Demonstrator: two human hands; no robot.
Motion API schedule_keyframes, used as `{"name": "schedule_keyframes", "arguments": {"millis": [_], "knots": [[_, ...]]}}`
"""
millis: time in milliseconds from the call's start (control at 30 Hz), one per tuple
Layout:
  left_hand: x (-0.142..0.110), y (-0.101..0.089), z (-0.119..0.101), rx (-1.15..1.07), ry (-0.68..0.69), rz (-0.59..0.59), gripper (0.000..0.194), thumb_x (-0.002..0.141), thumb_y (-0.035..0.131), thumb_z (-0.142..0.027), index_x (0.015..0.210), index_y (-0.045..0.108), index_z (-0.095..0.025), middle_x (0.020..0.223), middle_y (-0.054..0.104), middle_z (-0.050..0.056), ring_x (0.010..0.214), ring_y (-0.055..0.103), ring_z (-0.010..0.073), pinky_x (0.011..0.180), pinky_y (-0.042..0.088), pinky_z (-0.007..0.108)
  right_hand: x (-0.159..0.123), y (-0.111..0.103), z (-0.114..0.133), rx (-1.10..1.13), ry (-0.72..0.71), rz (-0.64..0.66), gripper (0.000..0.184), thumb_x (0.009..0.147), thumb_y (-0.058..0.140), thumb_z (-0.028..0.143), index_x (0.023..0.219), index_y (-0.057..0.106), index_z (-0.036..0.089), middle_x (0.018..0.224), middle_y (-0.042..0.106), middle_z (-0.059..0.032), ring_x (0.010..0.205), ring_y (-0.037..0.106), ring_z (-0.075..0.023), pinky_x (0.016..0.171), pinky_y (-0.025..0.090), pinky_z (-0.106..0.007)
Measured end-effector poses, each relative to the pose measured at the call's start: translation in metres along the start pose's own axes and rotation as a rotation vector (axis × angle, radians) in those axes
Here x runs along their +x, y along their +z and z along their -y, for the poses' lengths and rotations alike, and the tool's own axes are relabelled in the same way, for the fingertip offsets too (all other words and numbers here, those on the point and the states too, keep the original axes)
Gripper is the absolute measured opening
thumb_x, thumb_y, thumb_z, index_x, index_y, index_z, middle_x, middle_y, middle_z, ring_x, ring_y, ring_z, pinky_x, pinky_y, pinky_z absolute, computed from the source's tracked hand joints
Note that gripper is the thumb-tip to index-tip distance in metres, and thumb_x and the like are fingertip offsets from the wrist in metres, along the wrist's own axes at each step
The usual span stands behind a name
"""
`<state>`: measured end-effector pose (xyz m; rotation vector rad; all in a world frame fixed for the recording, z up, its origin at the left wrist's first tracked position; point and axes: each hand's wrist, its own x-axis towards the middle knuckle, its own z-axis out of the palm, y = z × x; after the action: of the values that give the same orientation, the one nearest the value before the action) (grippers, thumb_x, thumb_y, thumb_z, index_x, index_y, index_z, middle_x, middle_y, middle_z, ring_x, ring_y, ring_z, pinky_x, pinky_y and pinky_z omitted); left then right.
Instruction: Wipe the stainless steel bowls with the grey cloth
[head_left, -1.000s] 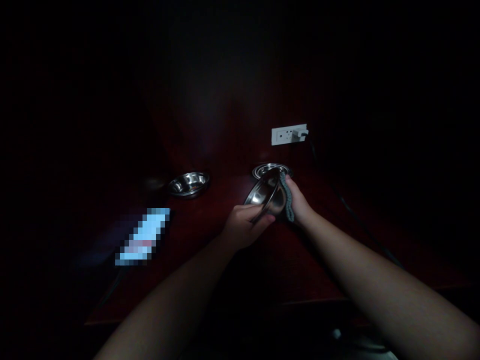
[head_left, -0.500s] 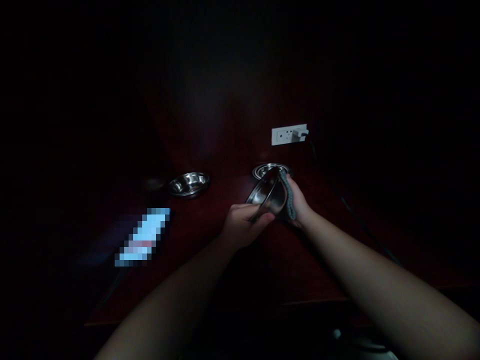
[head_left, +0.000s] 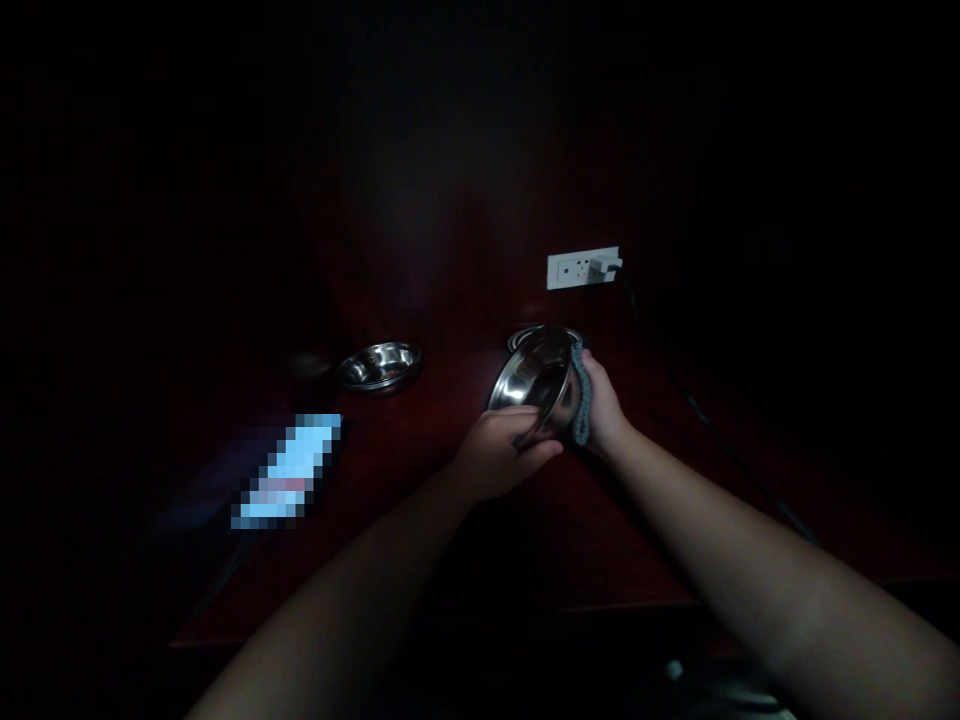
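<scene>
A shiny metal bowl [head_left: 529, 370] is held tilted above the dark red table [head_left: 435, 440], its hollow side facing left. My left hand [head_left: 501, 452] grips its near rim, thumb outside and fingers inside. Against the outer right side of the bowl, my right hand [head_left: 602, 405] presses a folded grey-green cloth [head_left: 580, 395]; its fingers are mostly hidden behind cloth and bowl. Just beyond, partly covered by the held bowl, lies another round metal dish [head_left: 521, 338]. A second metal bowl [head_left: 381, 367] stands upright on the table to the left.
A lit, pixelated phone-like screen [head_left: 289, 472] lies at the left of the table. At the back, a white wall socket [head_left: 583, 268] has a plug in it, with a dark cable [head_left: 694, 405] running down to the right. The table's front edge [head_left: 630, 607] is near my forearms.
The held bowl has turned so that more of its inside faces me. Both hands and the cloth have shifted slightly to the right in the picture.
</scene>
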<state>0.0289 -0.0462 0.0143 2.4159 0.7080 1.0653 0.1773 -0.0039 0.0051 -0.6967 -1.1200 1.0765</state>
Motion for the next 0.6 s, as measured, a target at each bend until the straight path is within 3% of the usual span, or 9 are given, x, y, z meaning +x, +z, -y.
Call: {"name": "schedule_keyframes", "arguments": {"millis": [100,267,467,600], "knots": [[0.0,-0.001,0.004,0.033,-0.064,-0.04,0.012,0.078,0.061,-0.027,0.078,0.068,-0.017,0.081,0.069,0.004,0.073,0.063,0.0159,0.068,0.05,0.027,0.001,-0.007,-0.008,0.08,0.045,-0.012,0.044,0.076,0.048,0.054,0.109,0.057,0.026,0.102,0.067,-0.0008,0.102,0.06,-0.0245,0.096,0.043,-0.043],[0.001,0.0,0.006,0.044,-0.134,-0.116,0.015,0.076,0.064,-0.028,0.067,0.065,-0.016,0.069,0.067,0.002,0.062,0.06,0.013,0.059,0.046,0.024,-0.001,-0.017,-0.009,-0.173,-0.156,0.07,0.051,0.075,0.053,0.039,0.124,0.048,0.027,0.124,0.057,0.0013,0.122,0.046,-0.0235,0.109,0.028,-0.04],[0.002,0.001,0.007,0.04,-0.137,-0.142,0.012,0.075,0.064,-0.026,0.069,0.067,-0.015,0.071,0.068,0.003,0.063,0.061,0.0131,0.06,0.047,0.025,-0.008,-0.014,0.002,-0.296,-0.269,0.201,0.062,0.079,0.053,0.043,0.136,0.036,0.025,0.142,0.039,-0.0006,0.133,0.033,-0.0231,0.113,0.019,-0.04],[0.002,0.0,0.006,0.043,-0.12,-0.147,0.01,0.073,0.065,-0.025,0.07,0.067,-0.016,0.072,0.069,0.002,0.063,0.062,0.0129,0.06,0.048,0.024,-0.009,-0.01,0.002,-0.262,-0.222,0.162,0.06,0.08,0.053,0.051,0.133,0.04,0.025,0.137,0.046,-0.002,0.129,0.039,-0.024,0.112,0.023,-0.042]]}}
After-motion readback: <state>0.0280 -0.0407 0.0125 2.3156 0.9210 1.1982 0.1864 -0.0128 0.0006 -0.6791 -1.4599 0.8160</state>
